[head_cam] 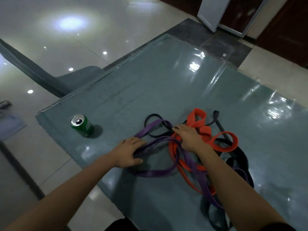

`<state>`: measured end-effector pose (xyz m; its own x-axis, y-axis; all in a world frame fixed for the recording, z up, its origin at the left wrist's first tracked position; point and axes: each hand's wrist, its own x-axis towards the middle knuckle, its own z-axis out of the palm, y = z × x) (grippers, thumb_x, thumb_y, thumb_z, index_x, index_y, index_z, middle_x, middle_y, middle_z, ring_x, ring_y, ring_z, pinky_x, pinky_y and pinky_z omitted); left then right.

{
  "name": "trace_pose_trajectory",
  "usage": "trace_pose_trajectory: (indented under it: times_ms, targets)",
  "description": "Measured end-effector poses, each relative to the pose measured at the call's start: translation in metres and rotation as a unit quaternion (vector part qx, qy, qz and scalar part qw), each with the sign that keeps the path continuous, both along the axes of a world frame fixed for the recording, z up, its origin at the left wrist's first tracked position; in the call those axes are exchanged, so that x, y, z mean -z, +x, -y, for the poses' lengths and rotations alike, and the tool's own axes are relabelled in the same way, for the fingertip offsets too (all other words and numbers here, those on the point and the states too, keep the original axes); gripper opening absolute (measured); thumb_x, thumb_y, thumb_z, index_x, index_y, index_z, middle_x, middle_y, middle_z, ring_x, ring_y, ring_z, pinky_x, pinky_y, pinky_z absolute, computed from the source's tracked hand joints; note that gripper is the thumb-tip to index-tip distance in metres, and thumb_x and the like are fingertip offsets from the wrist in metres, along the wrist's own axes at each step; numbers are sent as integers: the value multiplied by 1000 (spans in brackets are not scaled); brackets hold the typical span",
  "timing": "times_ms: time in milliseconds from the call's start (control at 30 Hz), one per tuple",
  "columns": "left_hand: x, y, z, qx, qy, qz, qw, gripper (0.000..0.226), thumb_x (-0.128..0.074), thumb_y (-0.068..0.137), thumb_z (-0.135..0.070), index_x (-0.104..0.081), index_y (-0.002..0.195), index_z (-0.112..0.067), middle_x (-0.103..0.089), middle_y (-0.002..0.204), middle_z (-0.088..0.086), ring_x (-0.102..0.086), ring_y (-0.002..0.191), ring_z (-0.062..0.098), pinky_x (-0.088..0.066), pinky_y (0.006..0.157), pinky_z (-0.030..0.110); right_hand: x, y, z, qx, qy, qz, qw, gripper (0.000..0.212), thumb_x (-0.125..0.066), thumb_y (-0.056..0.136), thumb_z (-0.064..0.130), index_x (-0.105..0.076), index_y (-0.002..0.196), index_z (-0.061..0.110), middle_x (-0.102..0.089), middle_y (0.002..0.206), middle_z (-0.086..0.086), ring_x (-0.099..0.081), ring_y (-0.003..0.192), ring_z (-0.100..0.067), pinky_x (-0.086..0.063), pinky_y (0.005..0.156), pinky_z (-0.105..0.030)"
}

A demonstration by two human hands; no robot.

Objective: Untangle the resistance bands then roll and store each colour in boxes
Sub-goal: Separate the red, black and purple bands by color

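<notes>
A tangle of resistance bands lies on the grey-green table (166, 84): purple bands (153, 173), orange bands (196, 116) and black bands (153, 116) cross over one another. My left hand (131, 151) rests on the left side of the heap, its fingers curled round a purple band. My right hand (188, 136) lies palm down on the middle of the tangle, fingers spread over orange and black strands; whether it grips any band is hidden under the palm. No boxes are in view.
A green drink can (82, 125) stands on the table's left part, near the edge. A grey chair (78, 77) sits beyond the left edge. Glossy tiled floor surrounds the table. A white-framed door (231, 14) is at the far right.
</notes>
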<state>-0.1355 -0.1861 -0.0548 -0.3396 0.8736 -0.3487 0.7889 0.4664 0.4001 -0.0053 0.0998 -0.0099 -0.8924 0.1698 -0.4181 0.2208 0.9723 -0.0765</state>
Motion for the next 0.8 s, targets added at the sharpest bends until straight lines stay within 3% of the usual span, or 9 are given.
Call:
trace_pose_trajectory:
  times_ms: [167,333,433,600,800]
  targets:
    - [-7,-3,-38,-87,84,27,992,64,-41,99,-63,-34,154,-32,-30,163,-4,-22,151,18,-21,122,46,7,-3,-7,-18,77,22,997,74,-56,91,14,-24,158,21,-23,164,-8,-28,149,-23,-22,115,-41]
    - [4,-19,-72,-239,83,53,966,54,-51,101,-43,-40,150,-23,-37,158,5,-35,144,29,-34,115,50,16,-5,-12,-30,118,-3,993,67,-55,89,18,-34,152,19,-46,150,-4,-43,133,-26,-28,102,-39]
    - [13,-20,-81,-255,84,119,956,55,-62,97,-31,-42,147,-19,-50,145,9,-52,128,30,-45,106,43,24,-10,-13,-40,138,2,990,67,-57,89,22,-34,153,19,-51,141,-8,-43,129,-31,-29,102,-43]
    - [18,-20,-87,-302,109,135,937,54,-69,93,-27,-47,141,-20,-54,138,6,-56,119,23,-48,99,37,34,-18,-12,-32,138,-1,990,57,-57,90,21,-43,146,19,-42,146,-6,-43,127,-30,-34,98,-42]
    - [18,-21,-93,-303,96,152,936,21,-64,98,-23,-67,116,-14,-71,112,7,-66,100,23,-53,90,36,39,-20,-17,-31,124,2,992,37,-52,91,18,-53,127,19,-59,127,-2,-48,120,-27,-32,92,-42]
